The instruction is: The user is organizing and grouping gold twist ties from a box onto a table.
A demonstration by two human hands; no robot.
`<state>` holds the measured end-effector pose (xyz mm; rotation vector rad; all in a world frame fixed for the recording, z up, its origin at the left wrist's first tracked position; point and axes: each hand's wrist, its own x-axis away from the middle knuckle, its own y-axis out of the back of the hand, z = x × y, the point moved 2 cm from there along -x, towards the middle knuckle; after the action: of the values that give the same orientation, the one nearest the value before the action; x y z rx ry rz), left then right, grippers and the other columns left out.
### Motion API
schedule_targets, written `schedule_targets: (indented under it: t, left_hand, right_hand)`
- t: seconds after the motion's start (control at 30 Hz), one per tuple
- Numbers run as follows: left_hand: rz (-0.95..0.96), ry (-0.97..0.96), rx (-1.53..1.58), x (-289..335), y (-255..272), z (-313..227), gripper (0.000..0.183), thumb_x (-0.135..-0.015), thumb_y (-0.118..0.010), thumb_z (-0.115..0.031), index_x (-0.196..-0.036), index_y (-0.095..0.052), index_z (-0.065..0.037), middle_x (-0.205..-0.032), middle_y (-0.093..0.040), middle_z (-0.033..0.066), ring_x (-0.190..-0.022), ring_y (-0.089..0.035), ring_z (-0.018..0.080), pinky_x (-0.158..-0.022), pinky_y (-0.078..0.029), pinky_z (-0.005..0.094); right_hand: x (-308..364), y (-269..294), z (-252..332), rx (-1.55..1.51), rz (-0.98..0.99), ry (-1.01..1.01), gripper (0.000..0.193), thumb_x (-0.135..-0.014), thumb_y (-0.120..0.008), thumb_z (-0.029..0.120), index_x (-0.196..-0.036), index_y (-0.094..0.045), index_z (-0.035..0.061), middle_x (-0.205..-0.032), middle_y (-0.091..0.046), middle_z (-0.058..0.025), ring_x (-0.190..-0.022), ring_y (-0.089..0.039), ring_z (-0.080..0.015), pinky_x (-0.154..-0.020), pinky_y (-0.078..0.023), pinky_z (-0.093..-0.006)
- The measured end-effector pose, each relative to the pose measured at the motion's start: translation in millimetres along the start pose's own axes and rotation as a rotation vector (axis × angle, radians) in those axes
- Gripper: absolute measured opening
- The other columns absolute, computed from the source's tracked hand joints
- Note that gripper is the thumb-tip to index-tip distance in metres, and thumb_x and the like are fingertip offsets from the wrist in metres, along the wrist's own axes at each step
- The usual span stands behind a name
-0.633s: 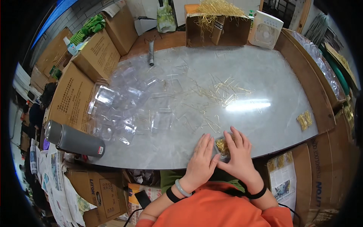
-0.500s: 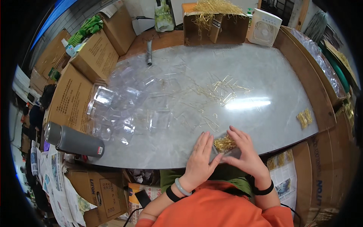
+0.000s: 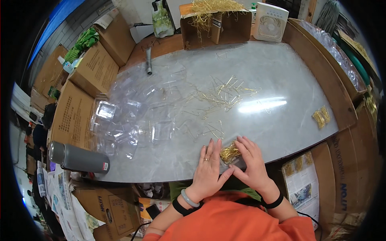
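At the table's near edge, a bundle of thin gold wire hooks point(image 3: 229, 152) lies in a small clear plastic box point(image 3: 240, 164), partly covered by my hands. My left hand point(image 3: 208, 170) is open along the box's left side, fingers stretched forward and thumb pointing to its near edge. My right hand point(image 3: 252, 165) curves round the right side, fingers by the bundle and thumb at the near edge. Both thumb tips almost meet. Just beyond are a few loose gold hooks point(image 3: 213, 129), with a larger loose pile point(image 3: 230, 93) farther off.
Many clear plastic boxes point(image 3: 163, 130) cover the table's left part. A grey bottle point(image 3: 82, 158) lies near the left edge; a metal tube point(image 3: 149, 62) is farther back. Two gold bundles point(image 3: 320, 117) sit at the right edge. A cardboard box point(image 3: 237, 30) and a white fan point(image 3: 270, 22) stand behind.
The whole view has shifted slightly. My hands stay around the box of hooks; my right fingers have come closer over the bundle, and the thumb tips are nearer each other.
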<state>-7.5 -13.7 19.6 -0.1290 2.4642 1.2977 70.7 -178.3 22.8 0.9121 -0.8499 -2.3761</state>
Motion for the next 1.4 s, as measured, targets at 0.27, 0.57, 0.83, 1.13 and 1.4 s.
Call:
schedule_targets:
  t: [0.27,0.57,0.83,1.13,1.4]
  left_hand:
    - [-0.042,0.011,0.34,8,1,15,0.096,-0.097,-0.057,-0.028,-0.157,0.008,0.008,-0.158,-0.032,0.0308,-0.144,-0.034,0.0472,-0.12,-0.023,0.0538]
    - [-0.008,-0.013,0.197,7,2,13,0.079,-0.1,-0.055,-0.033,-0.156,-0.019,0.009,-0.16,-0.028,0.0289,-0.148,-0.03,0.0438,-0.121,-0.022,0.0538]
    - [0.053,-0.112,-0.085,0,-6,-1,0.069,-0.099,-0.058,-0.035,-0.152,-0.037,0.002,-0.158,-0.037,0.0207,-0.146,-0.036,0.0393,-0.119,-0.027,0.0565]
    - [-0.055,-0.085,-0.026,-3,-7,-5,0.057,-0.094,-0.067,-0.022,-0.142,-0.048,0.002,-0.149,-0.048,0.0182,-0.139,-0.044,0.039,-0.117,-0.031,0.0565]
    - [-0.135,-0.059,0.016,-9,-14,-2,0.04,-0.093,-0.065,-0.01,-0.129,-0.059,0.004,-0.137,-0.056,0.0181,-0.133,-0.047,0.0422,-0.114,-0.036,0.0573]
  right_hand:
    - [-18,-20,19,0.192,-0.146,-0.077,0.063,-0.081,-0.077,0.027,-0.134,-0.056,0.002,-0.144,-0.05,-0.0208,-0.129,-0.047,-0.0428,-0.106,-0.038,-0.0534]
    - [-16,-20,23,0.279,-0.002,-0.12,0.06,-0.089,-0.069,0.028,-0.141,-0.052,0.0032,-0.149,-0.047,-0.0208,-0.142,-0.035,-0.0439,-0.115,-0.026,-0.0588]
    - [-5,1,-6,0.221,0.206,-0.004,0.058,-0.099,-0.055,0.023,-0.151,-0.04,0.0029,-0.156,-0.041,-0.0201,-0.149,-0.032,-0.0378,-0.121,-0.015,-0.0582]
    - [-7,2,-35,-0.211,-0.119,-0.23,0.04,-0.098,-0.059,0.013,-0.137,-0.056,0.0024,-0.142,-0.056,-0.0185,-0.138,-0.046,-0.037,-0.114,-0.035,-0.0491]
    - [-27,2,-22,0.008,-0.036,0.046,0.031,-0.095,-0.064,0.013,-0.124,-0.065,0.0035,-0.133,-0.063,-0.0163,-0.123,-0.057,-0.0377,-0.106,-0.042,-0.0472]
